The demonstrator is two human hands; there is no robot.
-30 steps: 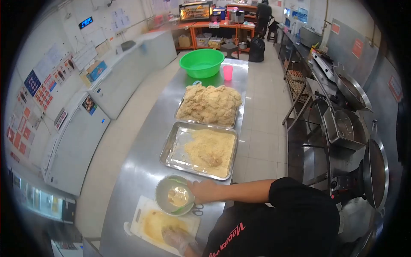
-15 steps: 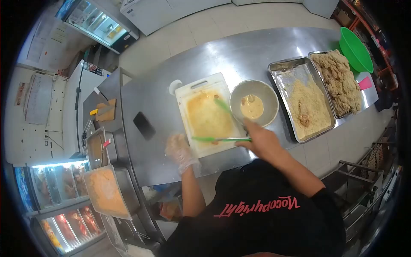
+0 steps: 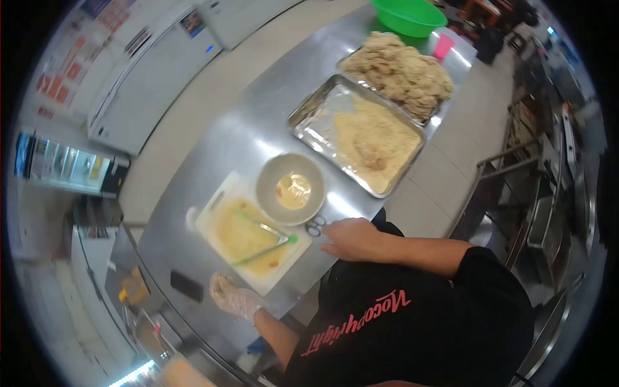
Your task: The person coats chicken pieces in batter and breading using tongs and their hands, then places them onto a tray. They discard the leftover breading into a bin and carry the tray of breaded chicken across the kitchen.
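My left hand (image 3: 232,298), in a clear plastic glove, is beside the near left edge of the white cutting board (image 3: 211,216). Its fingers are curled in; whatever they may hold is hidden. Green-tipped tongs (image 3: 274,244) lie spread on the board, which is smeared with yellow-brown liquid. My bare right hand (image 3: 353,238) is off the board's right corner, thumb apart from the fingers. Just beyond its fingertips are the dark looped handles of scissors (image 3: 314,224). A round bowl (image 3: 264,187) with some pale batter stands against the board's far side.
Beyond the bowl is a metal tray (image 3: 316,143) of yellow crumbs with a coated piece in it. Behind it, another tray bears a heap of breaded pieces (image 3: 400,74). A green basin (image 3: 409,18) and a pink cup (image 3: 443,46) stand farther back. A dark phone (image 3: 187,286) lies at left.
My right hand has let go of the tongs, which now lie on the board, and has moved right to the scissors. The view has turned toward the trays.
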